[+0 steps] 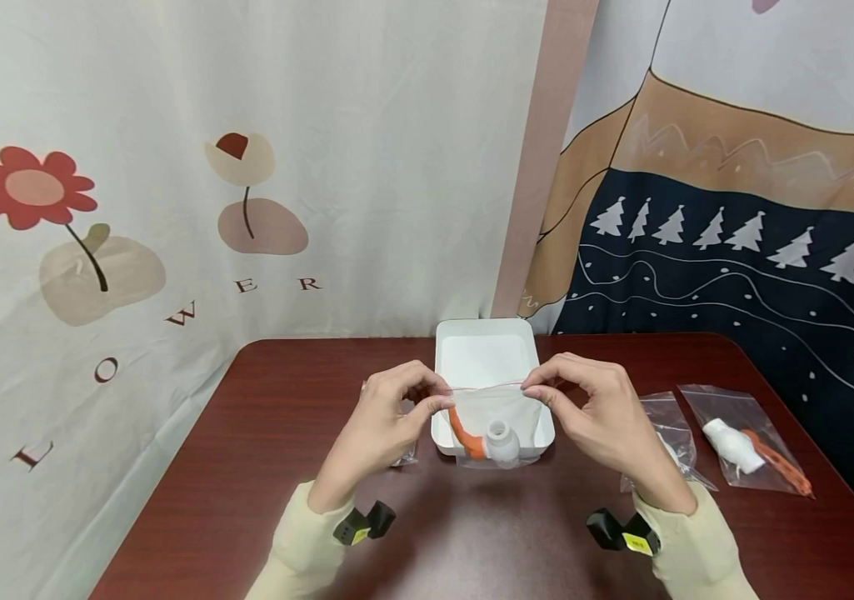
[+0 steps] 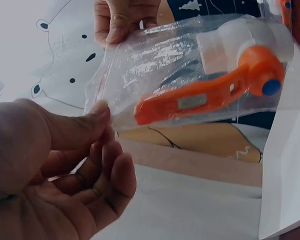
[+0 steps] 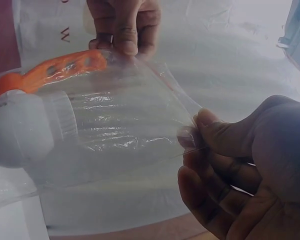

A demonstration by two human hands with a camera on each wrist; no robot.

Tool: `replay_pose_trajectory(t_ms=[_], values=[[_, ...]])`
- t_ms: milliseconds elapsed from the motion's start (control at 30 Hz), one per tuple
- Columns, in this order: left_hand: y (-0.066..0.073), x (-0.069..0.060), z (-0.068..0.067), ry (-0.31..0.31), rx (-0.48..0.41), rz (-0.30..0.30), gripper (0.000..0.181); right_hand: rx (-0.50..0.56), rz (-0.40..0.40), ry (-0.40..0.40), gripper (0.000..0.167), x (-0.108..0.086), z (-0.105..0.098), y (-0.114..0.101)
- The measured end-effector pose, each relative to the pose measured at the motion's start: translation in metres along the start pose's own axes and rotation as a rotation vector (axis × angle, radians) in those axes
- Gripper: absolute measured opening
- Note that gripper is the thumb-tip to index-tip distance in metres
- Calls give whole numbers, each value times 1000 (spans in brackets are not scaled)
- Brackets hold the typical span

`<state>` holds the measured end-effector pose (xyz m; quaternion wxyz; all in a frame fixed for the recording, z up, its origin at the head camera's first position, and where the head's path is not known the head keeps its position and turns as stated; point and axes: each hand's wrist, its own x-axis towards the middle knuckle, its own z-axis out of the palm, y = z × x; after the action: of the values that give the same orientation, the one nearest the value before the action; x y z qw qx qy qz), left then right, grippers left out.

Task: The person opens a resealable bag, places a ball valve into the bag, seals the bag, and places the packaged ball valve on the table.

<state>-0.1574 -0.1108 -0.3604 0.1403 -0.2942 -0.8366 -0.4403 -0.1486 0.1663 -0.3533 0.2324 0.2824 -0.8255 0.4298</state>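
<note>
A clear zip-lock bag (image 1: pixel 497 408) hangs by its top edge between both hands. Inside it lies a white plastic valve (image 1: pixel 502 443) with an orange lever handle (image 2: pixel 200 102), which has a blue dot at its pivot. My left hand (image 1: pixel 389 412) pinches one top corner of the bag between thumb and index finger. The other top corner is pinched the same way by my right hand (image 1: pixel 593 410). A red line runs along the bag's zip edge. Behind and beneath the bag stands an open white box (image 1: pixel 486 354).
Two more clear bags lie at the right: one bag (image 1: pixel 760 446) holds a white valve with an orange handle, the other (image 1: pixel 670 425) is partly hidden by my right arm. Another bag (image 1: pixel 406 458) shows behind my left hand. All rest on the dark red table (image 1: pixel 269 433).
</note>
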Motion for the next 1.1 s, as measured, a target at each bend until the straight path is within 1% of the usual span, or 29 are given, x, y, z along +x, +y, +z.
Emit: replay_pose_trajectory(t_ms=[100, 200, 333, 433, 500, 567, 700, 767, 867, 967, 1033, 1100], values=[[0, 0, 2, 19, -12, -48, 8, -3, -1, 4, 23, 0, 0, 0], [0, 1, 5, 34, -49, -81, 7, -8, 7, 11, 22, 0, -1, 1], [0, 2, 9, 50, -182, -148, 5, -2, 34, 14, 21, 1, -2, 3], [1, 2, 12, 57, -313, -185, 5, 9, 59, 3, 20, 1, -2, 3], [1, 2, 13, 52, -377, -194, 6, 10, 74, -8, 18, 1, -3, 3], [2, 2, 13, 38, -420, -189, 7, 8, 88, -16, 17, 1, -3, 3], [2, 2, 15, 12, -502, -161, 9, 1, 121, -33, 15, 1, -4, 3], [2, 2, 18, 12, -534, -161, 10, 4, 134, -45, 14, 0, -5, 3], [5, 2, 21, 26, -554, -185, 11, 10, 143, -63, 14, 0, -4, 4], [7, 1, 22, 33, -549, -203, 10, 23, 150, -91, 13, 0, -2, 4], [9, 1, 22, 24, -549, -200, 9, 24, 151, -119, 17, 0, 0, 4], [10, 0, 23, 15, -541, -196, 9, 27, 150, -151, 26, 0, 4, 3]])
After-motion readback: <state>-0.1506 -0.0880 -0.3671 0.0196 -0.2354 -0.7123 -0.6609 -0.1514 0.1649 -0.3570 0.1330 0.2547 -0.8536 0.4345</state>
